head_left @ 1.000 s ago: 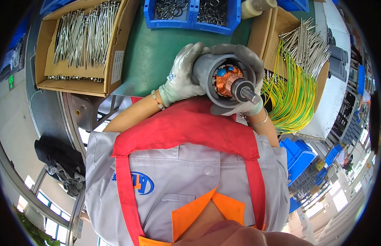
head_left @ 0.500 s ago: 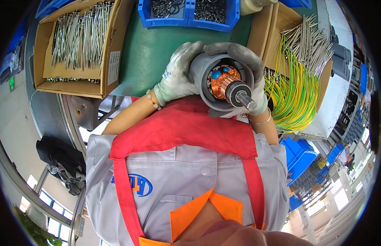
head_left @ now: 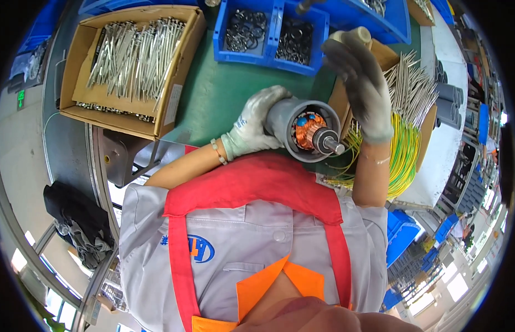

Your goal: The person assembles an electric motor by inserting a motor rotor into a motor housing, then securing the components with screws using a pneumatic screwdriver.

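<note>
My left hand (head_left: 258,119), in a pale glove with grey fingers, is closed around the side of a grey motor housing (head_left: 276,116). Inside the housing sits an armature (head_left: 308,133) with copper windings and blue spots; its metal shaft (head_left: 336,148) sticks out toward the lower right. My right hand (head_left: 364,88) is raised off the housing, fingers stretched out and somewhat blurred. Its fingertips overlap a cream-coloured, rounded block-like object (head_left: 361,35) at the back; whether they touch it I cannot tell.
A cardboard box (head_left: 144,126) of long metal screws stands at the left. Blue bins (head_left: 245,57) hold dark rings and clips at the back. At the right are more long metal rods (head_left: 410,86) and a bundle of yellow-green wires (head_left: 404,155). The tabletop (head_left: 207,94) is green.
My right hand has let go of the motor housing and moved up and right, to the cream-coloured object. My left hand still holds the housing. The view has shifted slightly.
</note>
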The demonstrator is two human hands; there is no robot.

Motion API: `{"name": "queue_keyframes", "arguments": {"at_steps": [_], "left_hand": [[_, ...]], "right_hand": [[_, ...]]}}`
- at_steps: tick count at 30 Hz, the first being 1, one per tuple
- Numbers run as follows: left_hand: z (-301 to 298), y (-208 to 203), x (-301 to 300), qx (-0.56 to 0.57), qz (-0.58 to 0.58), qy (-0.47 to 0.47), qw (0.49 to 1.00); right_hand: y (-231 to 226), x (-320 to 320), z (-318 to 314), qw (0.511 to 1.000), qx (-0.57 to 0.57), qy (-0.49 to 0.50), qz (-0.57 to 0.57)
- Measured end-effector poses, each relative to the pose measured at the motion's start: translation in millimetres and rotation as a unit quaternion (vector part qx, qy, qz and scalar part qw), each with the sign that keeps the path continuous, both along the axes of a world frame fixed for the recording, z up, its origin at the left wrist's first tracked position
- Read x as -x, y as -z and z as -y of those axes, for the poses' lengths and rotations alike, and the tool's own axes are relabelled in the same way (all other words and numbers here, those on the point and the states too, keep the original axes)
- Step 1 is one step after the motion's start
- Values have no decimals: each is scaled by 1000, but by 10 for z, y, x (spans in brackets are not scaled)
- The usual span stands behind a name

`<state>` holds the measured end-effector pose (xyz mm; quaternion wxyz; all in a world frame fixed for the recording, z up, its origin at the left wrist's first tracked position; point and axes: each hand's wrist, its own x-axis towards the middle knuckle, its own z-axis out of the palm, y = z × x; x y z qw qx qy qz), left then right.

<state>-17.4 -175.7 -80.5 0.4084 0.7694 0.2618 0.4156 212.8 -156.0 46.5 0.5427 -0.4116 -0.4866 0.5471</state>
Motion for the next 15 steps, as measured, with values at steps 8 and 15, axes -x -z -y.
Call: {"name": "queue_keyframes", "arguments": {"at_steps": [8, 15], "left_hand": [[-537, -1019, 680, -55, -146, 137, 978], [-2671, -1652, 1810, -219, -332, -277, 875]], "right_hand": [[1168, 77, -858, 535, -144, -69, 830], [873, 155, -832, 567, -258, -11, 782]]}}
